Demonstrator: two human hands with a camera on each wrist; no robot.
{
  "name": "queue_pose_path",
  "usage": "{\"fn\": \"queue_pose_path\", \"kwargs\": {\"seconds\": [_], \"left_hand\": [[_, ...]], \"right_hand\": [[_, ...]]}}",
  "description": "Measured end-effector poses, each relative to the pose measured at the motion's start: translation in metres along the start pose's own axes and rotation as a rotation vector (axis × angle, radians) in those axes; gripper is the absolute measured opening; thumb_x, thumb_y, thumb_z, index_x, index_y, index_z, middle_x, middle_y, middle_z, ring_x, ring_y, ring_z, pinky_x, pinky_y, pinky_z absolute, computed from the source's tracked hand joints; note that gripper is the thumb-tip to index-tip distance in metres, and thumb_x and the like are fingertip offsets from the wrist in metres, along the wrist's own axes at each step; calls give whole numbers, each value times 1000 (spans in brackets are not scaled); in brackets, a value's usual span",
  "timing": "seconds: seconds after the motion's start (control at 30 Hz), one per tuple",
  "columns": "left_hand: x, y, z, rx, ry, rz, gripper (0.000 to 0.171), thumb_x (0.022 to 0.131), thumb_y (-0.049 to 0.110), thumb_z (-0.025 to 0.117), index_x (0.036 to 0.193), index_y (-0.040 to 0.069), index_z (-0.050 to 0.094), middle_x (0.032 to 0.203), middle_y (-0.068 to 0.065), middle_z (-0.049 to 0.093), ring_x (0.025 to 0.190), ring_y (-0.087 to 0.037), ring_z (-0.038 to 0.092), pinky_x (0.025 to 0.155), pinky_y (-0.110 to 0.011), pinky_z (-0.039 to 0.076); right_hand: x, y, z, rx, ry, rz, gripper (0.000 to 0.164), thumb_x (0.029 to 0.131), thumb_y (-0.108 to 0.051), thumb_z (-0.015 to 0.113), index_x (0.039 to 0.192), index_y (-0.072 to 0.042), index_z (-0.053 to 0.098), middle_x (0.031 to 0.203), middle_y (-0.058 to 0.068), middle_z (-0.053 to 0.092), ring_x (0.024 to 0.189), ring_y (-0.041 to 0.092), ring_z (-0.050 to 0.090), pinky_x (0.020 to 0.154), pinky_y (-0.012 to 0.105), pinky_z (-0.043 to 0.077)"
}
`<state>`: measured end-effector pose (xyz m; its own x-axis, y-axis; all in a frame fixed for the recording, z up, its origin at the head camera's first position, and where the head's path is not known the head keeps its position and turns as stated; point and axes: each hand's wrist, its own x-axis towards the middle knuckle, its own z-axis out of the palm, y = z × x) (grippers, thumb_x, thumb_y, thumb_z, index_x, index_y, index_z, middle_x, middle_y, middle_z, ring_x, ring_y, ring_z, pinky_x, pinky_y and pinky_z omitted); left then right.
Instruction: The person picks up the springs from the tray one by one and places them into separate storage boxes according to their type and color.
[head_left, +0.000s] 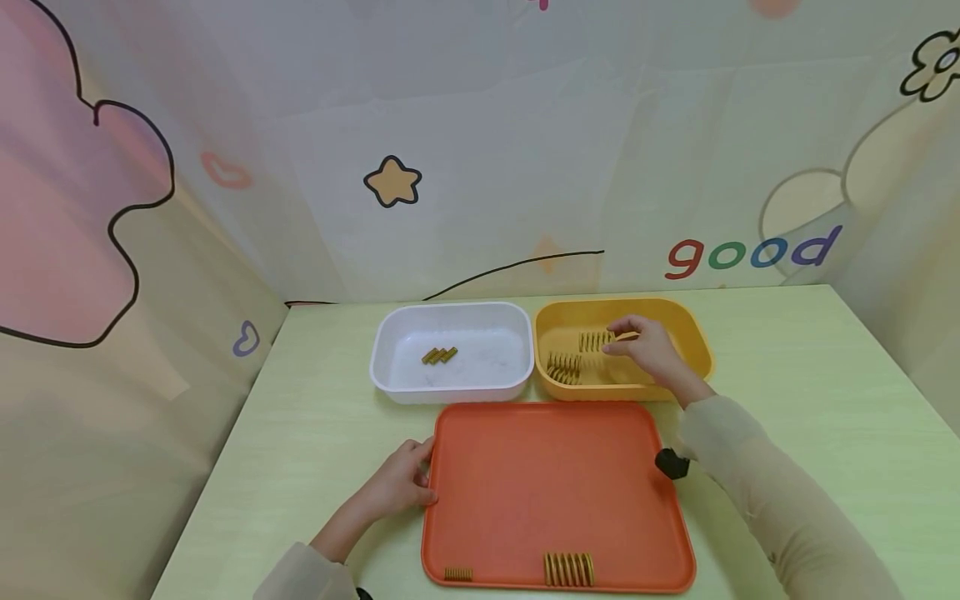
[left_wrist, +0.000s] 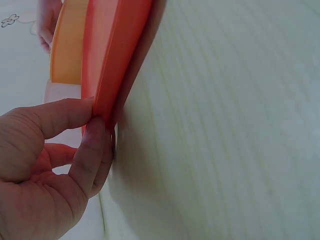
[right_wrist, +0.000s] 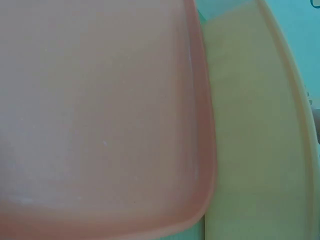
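Observation:
My left hand (head_left: 397, 482) pinches the left rim of an orange-red tray (head_left: 555, 492); in the left wrist view the thumb and fingers (left_wrist: 92, 137) close on that edge. Over the yellow bin (head_left: 697, 358), my right hand (head_left: 648, 348) has its thumb and index finger at the right end of a large brass-coloured coil spring (head_left: 595, 342). More large springs (head_left: 564, 367) lie at the bin's left side. On the tray's near edge rest a small spring (head_left: 458, 574) and a large spring (head_left: 568, 570). The right wrist view leaves the right hand's fingers mostly out of sight.
A white bin (head_left: 450, 392) stands left of the yellow one, holding several small springs (head_left: 439, 356). Both bins sit just behind the tray on a pale green table (head_left: 795, 375). A printed cloth (head_left: 480, 167) hangs behind the table.

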<state>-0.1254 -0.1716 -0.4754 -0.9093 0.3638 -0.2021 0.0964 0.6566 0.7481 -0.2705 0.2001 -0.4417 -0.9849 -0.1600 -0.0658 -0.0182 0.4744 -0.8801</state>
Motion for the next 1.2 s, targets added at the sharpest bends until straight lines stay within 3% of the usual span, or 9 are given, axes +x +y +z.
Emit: {"fn": "queue_pose_path", "kwargs": {"seconds": [0.4, 1.2], "left_hand": [[0, -1, 1, 8, 4, 8, 79, 66, -6, 68, 134, -8, 28, 94, -15, 41, 67, -13, 45, 54, -18, 41], [0, 2, 0, 5, -3, -14, 79, 67, -6, 68, 134, -8, 27, 94, -15, 40, 67, -13, 45, 54, -18, 41]], "right_hand": [[6, 2, 3, -11, -13, 9, 41, 82, -18, 62, 114, 3, 48, 117, 20, 48, 104, 34, 49, 87, 42, 43], [19, 6, 10, -60, 19, -8, 35, 80, -9, 62, 110, 7, 51, 110, 22, 50, 95, 32, 51, 78, 38, 49]]}}
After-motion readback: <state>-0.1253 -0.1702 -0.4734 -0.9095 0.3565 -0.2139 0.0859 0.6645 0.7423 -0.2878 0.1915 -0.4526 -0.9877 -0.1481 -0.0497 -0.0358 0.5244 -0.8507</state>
